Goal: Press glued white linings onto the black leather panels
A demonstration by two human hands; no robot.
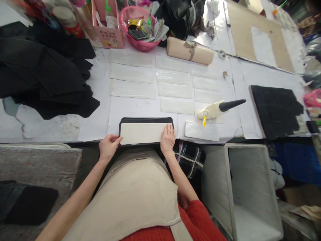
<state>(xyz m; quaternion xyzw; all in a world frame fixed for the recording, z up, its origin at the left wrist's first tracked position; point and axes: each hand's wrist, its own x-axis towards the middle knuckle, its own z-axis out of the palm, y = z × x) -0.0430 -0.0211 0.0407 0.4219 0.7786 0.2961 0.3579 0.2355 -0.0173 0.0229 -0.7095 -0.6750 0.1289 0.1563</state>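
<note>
At the table's front edge lies a white rectangular panel (140, 133) on a slightly larger black piece (146, 119), whose dark border shows around it. My left hand (108, 147) pinches the panel and the black piece at their left front corner, thumb on top. Flat over the panel's right end, my right hand (168, 139) rests with its fingers stretched out. To its right is a whitish strip (200, 131). Behind that strip lies a cream-coloured tool with a black handle (232, 105) and a yellow tip (204, 121).
Several pale strips (132, 88) lie in rows behind the panel. Black sheets (42, 70) are heaped at left, and a black stack (276, 108) sits at right. A pink basket (144, 46) and a beige roll (189, 51) stand farther back. Below the edge is a grey bin (247, 146).
</note>
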